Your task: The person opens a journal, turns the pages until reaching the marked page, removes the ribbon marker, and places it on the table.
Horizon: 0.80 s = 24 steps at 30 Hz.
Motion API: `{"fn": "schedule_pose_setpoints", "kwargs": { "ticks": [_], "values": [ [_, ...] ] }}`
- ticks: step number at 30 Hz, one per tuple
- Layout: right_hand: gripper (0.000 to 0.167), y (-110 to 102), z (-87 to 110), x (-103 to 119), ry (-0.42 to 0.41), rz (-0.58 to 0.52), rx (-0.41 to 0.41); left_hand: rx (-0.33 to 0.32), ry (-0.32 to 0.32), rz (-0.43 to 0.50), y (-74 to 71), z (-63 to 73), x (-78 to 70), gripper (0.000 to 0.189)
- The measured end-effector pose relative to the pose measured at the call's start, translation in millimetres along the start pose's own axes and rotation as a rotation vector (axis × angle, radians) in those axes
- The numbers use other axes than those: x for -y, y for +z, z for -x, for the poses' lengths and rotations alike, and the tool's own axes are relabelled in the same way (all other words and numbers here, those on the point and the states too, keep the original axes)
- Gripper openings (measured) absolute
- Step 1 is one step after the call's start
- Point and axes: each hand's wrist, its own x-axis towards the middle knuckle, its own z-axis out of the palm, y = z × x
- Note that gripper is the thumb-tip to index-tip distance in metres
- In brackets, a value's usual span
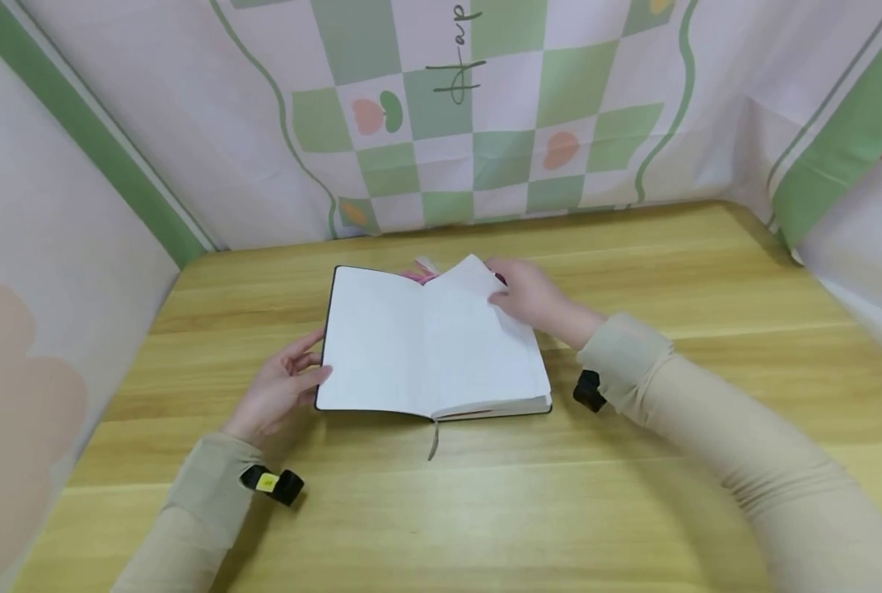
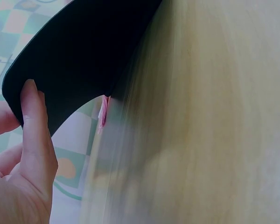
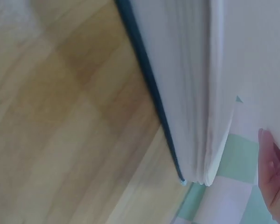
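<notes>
An open notebook (image 1: 377,346) with blank white pages and a dark cover (image 2: 79,56) lies in the middle of the head view. My left hand (image 1: 281,391) grips its left edge, thumb on the page side and fingers behind the cover, which is lifted and bowed in the left wrist view. At the upper right corner, my right hand (image 1: 533,296) pinches a page (image 1: 478,329) whose corner is raised. The right wrist view shows the thick page block (image 3: 186,93) and, at its right edge, the right fingers (image 3: 267,161) on the lifted sheet.
A grey ribbon bookmark (image 1: 434,441) hangs from the notebook's lower spine onto the wooden table (image 1: 485,519). Something pink (image 1: 420,270) with pale strands shows behind the spine's top. A checked green and white cloth (image 1: 441,156) hangs along the table's back edge.
</notes>
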Motion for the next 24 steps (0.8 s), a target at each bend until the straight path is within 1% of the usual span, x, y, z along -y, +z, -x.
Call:
{"fn": "schedule_pose_setpoints", "kwargs": {
  "ticks": [1,3,6,10,14,17,20,24],
  "values": [
    [0.037,-0.2,0.0,-0.2,0.016,0.002,-0.007,-0.001,0.001,-0.003,0.2,0.2,-0.4,0.063],
    [0.046,-0.1,0.1,-1.0,0.044,0.015,-0.013,-0.002,0.002,-0.005,0.4,0.5,-0.9,0.063],
    [0.058,0.4,-0.4,-3.5,0.066,0.025,-0.012,-0.004,0.002,-0.006,0.9,0.9,-1.5,0.064],
    [0.062,1.4,-0.7,-6.9,0.05,0.031,-0.024,-0.003,0.005,0.003,1.3,1.2,-1.6,0.064],
    [0.062,3.3,0.3,-8.2,0.002,0.05,-0.048,0.001,0.003,0.009,1.2,1.2,-0.6,0.064],
    [0.057,4.3,1.1,-7.1,-0.022,0.066,-0.064,0.0,0.004,0.009,1.2,1.0,-0.3,0.064],
    [0.043,5.0,0.6,-6.2,-0.025,0.086,-0.069,-0.002,0.009,0.006,1.2,0.6,-0.6,0.064],
    [0.025,6.0,-0.5,-6.7,-0.031,0.089,-0.11,-0.005,0.012,0.006,0.6,0.2,-0.3,0.064]
  ]
}}
